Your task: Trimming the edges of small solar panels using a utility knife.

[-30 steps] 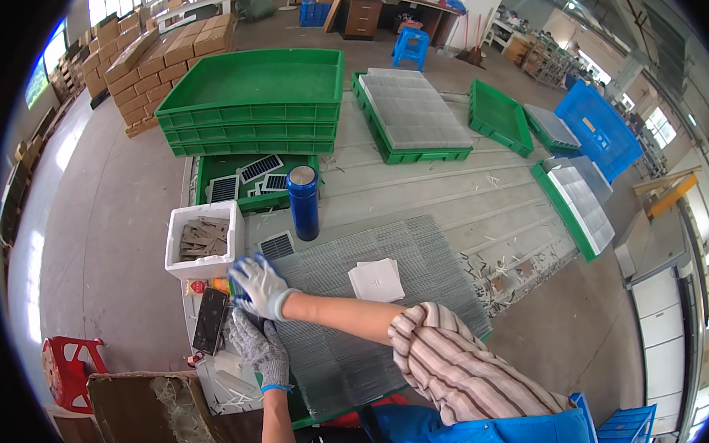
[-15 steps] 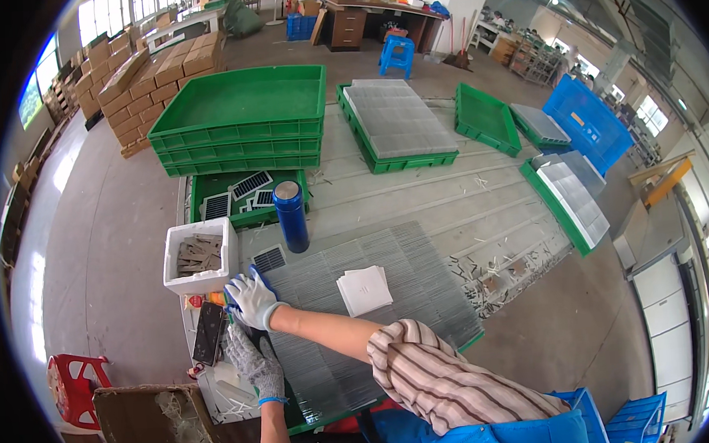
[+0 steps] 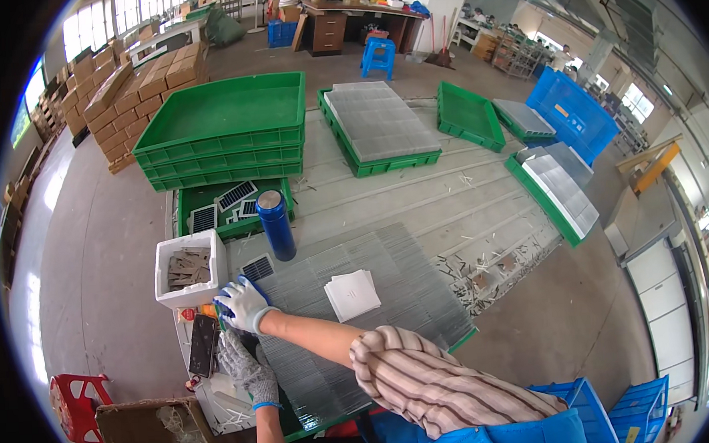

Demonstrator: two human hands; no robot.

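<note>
In front of me lies a green tray point(image 3: 466, 340) filled with flat, grey, ribbed translucent sheets point(image 3: 405, 267). My right hand point(image 3: 243, 306), in a white glove with blue palm, reaches across to the tray's left edge, its fingers spread. Just nearer to me, my left hand point(image 3: 251, 370), in a grey knitted glove, lies along the same edge with fingers stretched out. No held thing shows in either hand. A small pile of white cards point(image 3: 353, 294) rests on the sheets. A small solar panel point(image 3: 257, 267) lies near my right hand.
A blue bottle point(image 3: 276, 229) stands beyond the tray, beside a white foam box point(image 3: 165, 271) of thin strips. A dark phone point(image 3: 204, 342) lies left of my hands. Stacked green crates point(image 3: 223, 160) stand farther back; scraps point(image 3: 478, 287) litter the table to the right.
The whole view has shifted slightly, so the things sit a little farther left. Both hands stay at the tray's left edge, with only a slight change in the fingers.
</note>
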